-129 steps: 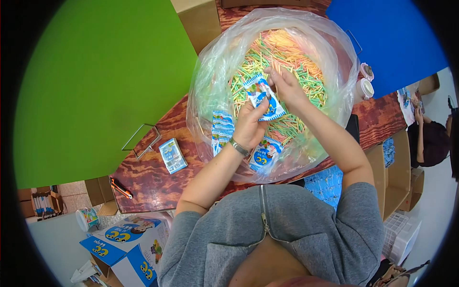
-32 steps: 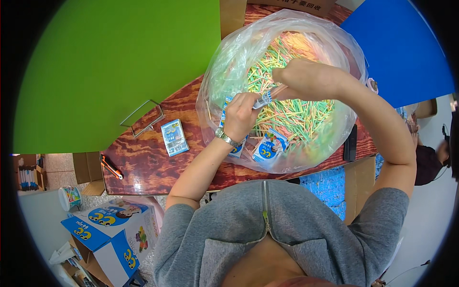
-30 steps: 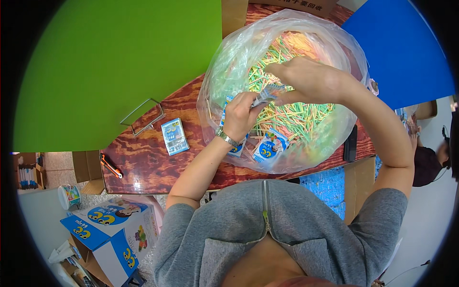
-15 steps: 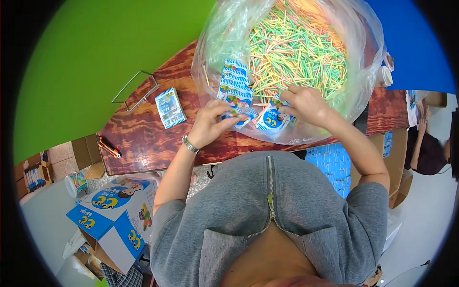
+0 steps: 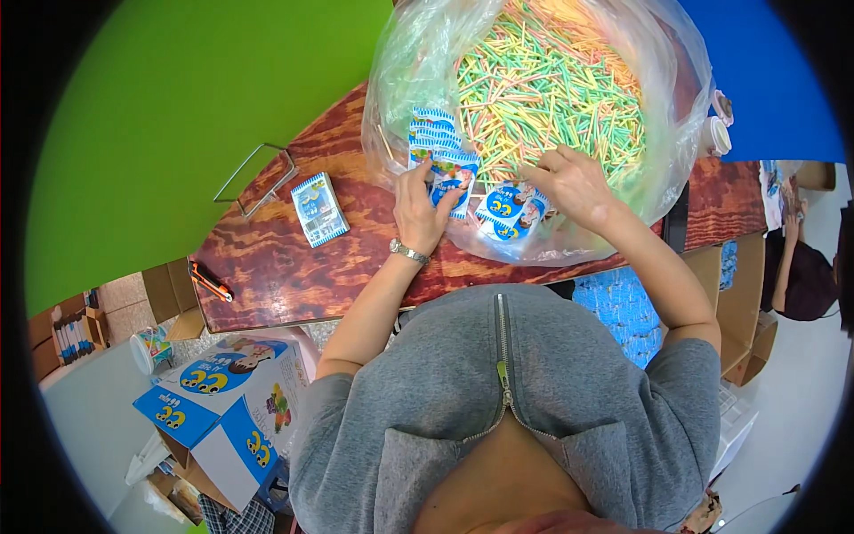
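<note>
Thin pastel candy sticks (image 5: 556,107) in green, yellow and pink fill a large clear plastic bag (image 5: 405,76) on the table. Small blue and white packets (image 5: 433,133) overlap in a row at the bag's near left side. My left hand (image 5: 416,212) has its thumb and fingers around the nearest packet (image 5: 452,189) of that row. To its right, my right hand (image 5: 574,189) is closed, its fingertips at the upper edge of another packet (image 5: 503,205). One more packet shows partly beneath that one. Whether a stick is between the right fingertips is hidden.
On the reddish wooden table (image 5: 267,276) lie a flat packet (image 5: 318,210), an orange cutter knife (image 5: 212,282) and a wire stand (image 5: 258,181). Cups (image 5: 715,136) stand right of the bag. A printed carton (image 5: 222,392) is at lower left. Another person (image 5: 805,276) sits far right.
My left hand has moved right and turned more upright, and the packet at its fingers now lies straighter against the row. The right hand stays near the same packet, shifted slightly.
</note>
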`<state>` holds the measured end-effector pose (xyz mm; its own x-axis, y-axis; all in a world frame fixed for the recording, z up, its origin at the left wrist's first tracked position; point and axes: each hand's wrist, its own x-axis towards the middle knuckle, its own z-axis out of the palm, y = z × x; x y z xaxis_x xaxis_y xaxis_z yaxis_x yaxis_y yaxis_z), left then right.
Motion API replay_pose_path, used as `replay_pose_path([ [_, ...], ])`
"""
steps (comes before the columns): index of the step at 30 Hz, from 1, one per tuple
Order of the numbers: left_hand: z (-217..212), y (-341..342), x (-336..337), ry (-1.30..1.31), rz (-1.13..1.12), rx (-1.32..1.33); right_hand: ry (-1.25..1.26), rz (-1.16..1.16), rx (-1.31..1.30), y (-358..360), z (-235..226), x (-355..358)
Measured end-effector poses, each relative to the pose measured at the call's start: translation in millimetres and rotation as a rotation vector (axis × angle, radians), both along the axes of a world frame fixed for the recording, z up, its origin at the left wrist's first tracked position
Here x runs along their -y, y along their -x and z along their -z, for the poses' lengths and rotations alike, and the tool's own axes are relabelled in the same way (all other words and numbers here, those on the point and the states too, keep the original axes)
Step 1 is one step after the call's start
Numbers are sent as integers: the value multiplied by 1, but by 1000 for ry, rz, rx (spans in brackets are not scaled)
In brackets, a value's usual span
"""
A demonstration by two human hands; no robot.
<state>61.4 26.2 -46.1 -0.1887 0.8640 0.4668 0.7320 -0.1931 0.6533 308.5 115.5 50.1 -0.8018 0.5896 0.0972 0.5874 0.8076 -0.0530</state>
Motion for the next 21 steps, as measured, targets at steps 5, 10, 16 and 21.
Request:
replay_pose_path([
  [5, -19, -3, -11, 103, 2, -28, 64, -82, -122, -3, -24, -19],
  [10, -59, -1, -12, 26, -24, -270, 317, -41, -186, -2, -43, -34],
  [16, -72, -20, -29, 389, 478, 371, 405, -46, -348, 26, -58, -31],
  [21, -78, -24, -49, 550, 555, 591, 502, -58, -452, 24, -59, -43],
])
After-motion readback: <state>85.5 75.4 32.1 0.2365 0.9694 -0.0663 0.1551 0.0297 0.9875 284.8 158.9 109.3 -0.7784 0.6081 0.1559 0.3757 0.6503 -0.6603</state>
